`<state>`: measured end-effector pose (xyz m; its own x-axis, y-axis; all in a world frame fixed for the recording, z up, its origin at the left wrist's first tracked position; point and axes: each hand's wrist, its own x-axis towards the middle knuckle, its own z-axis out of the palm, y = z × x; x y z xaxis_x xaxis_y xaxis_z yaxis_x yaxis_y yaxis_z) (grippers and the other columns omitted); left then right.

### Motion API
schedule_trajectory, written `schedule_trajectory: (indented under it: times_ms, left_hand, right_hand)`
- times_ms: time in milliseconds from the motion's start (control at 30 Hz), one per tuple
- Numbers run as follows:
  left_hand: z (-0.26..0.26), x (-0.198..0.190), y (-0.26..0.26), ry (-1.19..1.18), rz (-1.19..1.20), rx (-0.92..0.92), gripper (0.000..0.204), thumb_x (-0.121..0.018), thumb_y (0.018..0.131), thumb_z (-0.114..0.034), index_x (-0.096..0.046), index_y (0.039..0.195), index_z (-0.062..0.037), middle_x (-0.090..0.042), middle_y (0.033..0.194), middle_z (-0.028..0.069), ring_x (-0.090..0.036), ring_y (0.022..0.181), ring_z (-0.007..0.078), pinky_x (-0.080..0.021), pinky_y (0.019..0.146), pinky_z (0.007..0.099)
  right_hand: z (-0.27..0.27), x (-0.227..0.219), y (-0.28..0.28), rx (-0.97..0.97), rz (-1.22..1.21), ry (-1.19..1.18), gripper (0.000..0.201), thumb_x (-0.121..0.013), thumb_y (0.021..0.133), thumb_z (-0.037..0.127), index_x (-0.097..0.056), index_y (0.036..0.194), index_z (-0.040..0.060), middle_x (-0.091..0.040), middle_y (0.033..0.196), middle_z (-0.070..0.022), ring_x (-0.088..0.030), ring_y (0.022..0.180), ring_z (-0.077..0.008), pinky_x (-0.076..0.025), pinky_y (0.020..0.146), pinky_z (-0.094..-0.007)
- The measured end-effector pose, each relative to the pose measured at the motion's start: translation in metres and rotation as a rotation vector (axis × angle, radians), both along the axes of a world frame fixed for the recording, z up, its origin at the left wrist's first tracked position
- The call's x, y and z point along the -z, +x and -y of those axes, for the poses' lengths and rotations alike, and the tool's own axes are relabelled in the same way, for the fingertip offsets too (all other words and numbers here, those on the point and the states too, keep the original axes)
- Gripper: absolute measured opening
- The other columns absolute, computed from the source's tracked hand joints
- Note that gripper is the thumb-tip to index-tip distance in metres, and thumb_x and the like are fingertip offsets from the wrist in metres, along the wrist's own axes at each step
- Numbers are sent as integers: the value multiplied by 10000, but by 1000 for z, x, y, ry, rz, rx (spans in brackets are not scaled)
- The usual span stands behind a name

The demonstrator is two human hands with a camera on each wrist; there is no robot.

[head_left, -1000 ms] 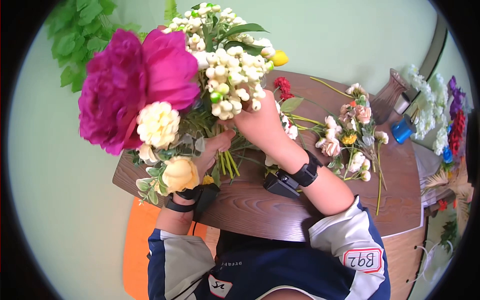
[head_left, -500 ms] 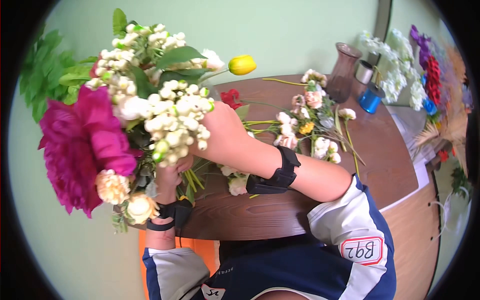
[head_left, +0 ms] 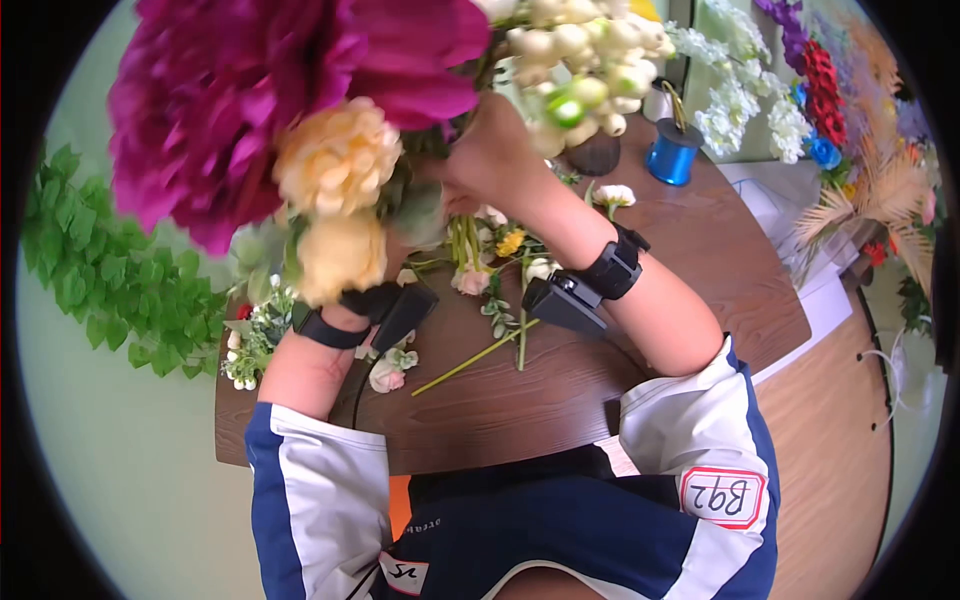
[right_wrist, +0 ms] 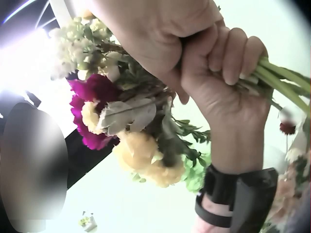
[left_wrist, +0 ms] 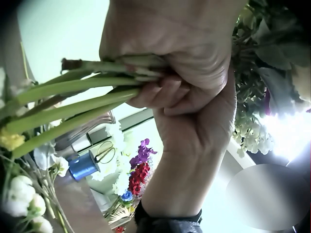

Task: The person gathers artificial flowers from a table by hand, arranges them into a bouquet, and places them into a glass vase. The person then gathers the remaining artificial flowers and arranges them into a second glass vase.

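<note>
A mixed bouquet, with a large magenta bloom, peach flowers and white berry sprays, is held up over the table. Its green stems pass through the curled fingers of the left hand, which is mostly hidden behind blooms in the head view. The right hand touches the left one and curls round the bouquet just above it, below the blooms; part of its grip is hidden.
Loose cut flowers and stems lie on the brown table under the arms. A blue spool stands at the back right. Green foliage hangs at left, and more flowers stand at far right.
The bouquet has gone up and right in the head view and looks larger, its magenta bloom now towards the top. Both hands keep hold. The head view has shifted.
</note>
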<state>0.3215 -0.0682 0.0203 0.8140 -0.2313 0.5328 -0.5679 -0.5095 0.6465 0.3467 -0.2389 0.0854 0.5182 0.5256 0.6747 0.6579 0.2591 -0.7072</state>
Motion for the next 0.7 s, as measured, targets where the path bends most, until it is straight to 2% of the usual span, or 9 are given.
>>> schedule_trajectory:
  times_ms: [67, 100, 133, 167, 267, 367, 400, 500, 700]
  left_hand:
    - [58, -34, 4, -273, -231, 19, 91, -516, 717, 37, -515, 685, -48, -454, 638, -15, -385, 518, 58, -266, 463, 204]
    - [75, -44, 5, -539, -463, 32, 106, -515, 702, 54, -517, 679, -50, -444, 615, -17, -371, 505, 51, -256, 463, 199]
    - [69, -43, 21, -233, -243, 76, 137, -522, 674, 74, -530, 688, -62, -446, 590, -19, -365, 479, 40, -238, 455, 200]
    - [73, -52, 31, -464, -488, 320, 98, -534, 686, 54, -545, 722, -37, -475, 630, -4, -423, 527, 68, -298, 481, 220]
    - [94, -69, 33, 321, 323, 46, 96, -548, 734, -46, -570, 823, -20, -545, 747, 30, -524, 695, 134, -420, 637, 246]
    - [87, -75, 106, -78, -76, 262, 136, -556, 752, -73, -591, 840, 24, -608, 767, 60, -576, 733, 124, -445, 676, 248]
    - [108, -92, 95, -281, -239, 79, 159, -558, 763, -103, -589, 834, 36, -620, 774, 75, -585, 743, 112, -442, 677, 239]
    - [111, -97, 129, -235, -234, 52, 233, -605, 774, -142, -588, 952, 8, -624, 857, 71, -580, 799, 127, -423, 758, 249]
    - [100, -78, 162, -169, -242, 92, 412, -647, 790, -238, -513, 1102, -4, -578, 1010, 37, -525, 919, 104, -376, 843, 251]
  right_hand:
    - [9, 4, 26, 182, 62, -96, 263, -683, 651, 199, -609, 835, 26, -627, 708, -77, -607, 647, -185, -484, 629, -301]
    - [10, 1, 35, 489, 628, 12, 253, -663, 645, 186, -605, 821, 14, -618, 670, -94, -618, 643, -189, -486, 642, -307]
    - [18, -1, 40, 379, 400, 171, 251, -657, 643, 171, -605, 832, 14, -620, 671, -105, -623, 636, -199, -489, 631, -307]
    - [26, -3, 47, 266, 174, 326, 251, -651, 640, 155, -605, 843, 13, -622, 673, -115, -628, 628, -210, -493, 620, -307]
    - [62, -34, 53, 263, -120, 31, 195, -618, 693, 99, -610, 852, -13, -620, 668, -137, -632, 577, -212, -484, 478, -306]
    - [71, -54, 84, 269, -243, -68, 154, -613, 714, 50, -610, 839, -40, -624, 692, -118, -628, 591, -188, -483, 496, -289]
    - [62, -55, 96, 625, -77, -83, 339, -609, 810, 171, -535, 1083, -16, -607, 1023, -110, -558, 937, -181, -456, 775, -308]
    - [52, -59, 148, 333, 76, 470, 334, -642, 750, 61, -547, 1058, -26, -611, 1000, -111, -570, 896, -183, -459, 781, -312]
    - [62, -65, 185, 167, -73, 399, 162, -626, 703, 24, -604, 844, -53, -629, 720, -99, -620, 609, -167, -481, 531, -271]
